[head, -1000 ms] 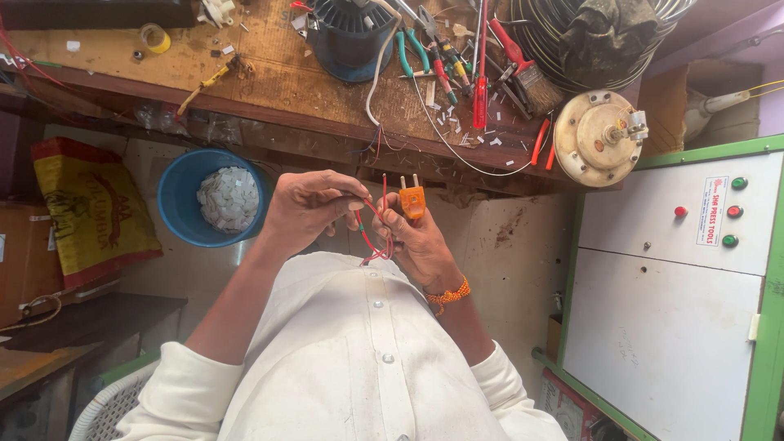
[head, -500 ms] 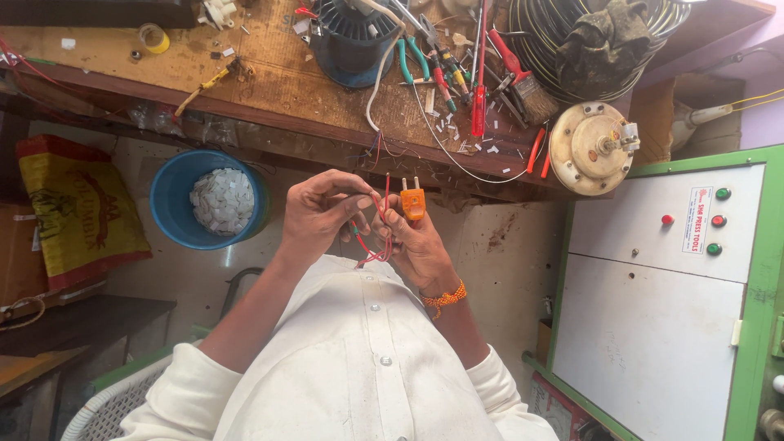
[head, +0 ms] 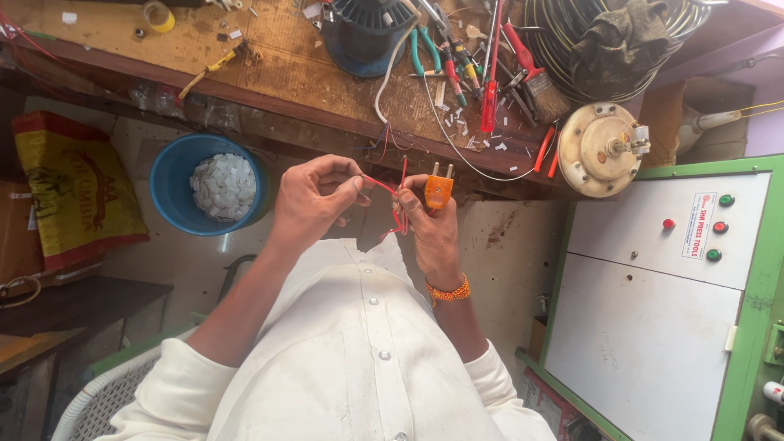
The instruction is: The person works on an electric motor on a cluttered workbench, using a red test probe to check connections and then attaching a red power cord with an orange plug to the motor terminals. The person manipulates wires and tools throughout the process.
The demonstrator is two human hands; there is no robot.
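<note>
Two hands are up in front of my white shirt [head: 351, 359], just below the tabletop [head: 269, 77] edge. Left of them sits a blue bucket [head: 175, 175] full of white bits. My left hand [head: 314, 200] pinches a thin red wire [head: 388, 189] with fingers pressed together. My right hand [head: 429, 229] grips an orange plug [head: 438, 189], and the wire runs to it. Right of the plug stands a white and green cabinet [head: 653, 310].

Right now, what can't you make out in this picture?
- Head view: the right hand hides where the red wire meets the orange plug.
- Head view: the left hand covers the wire's end with its fingers.
- Head view: the top edge cuts off the cable coil.
</note>
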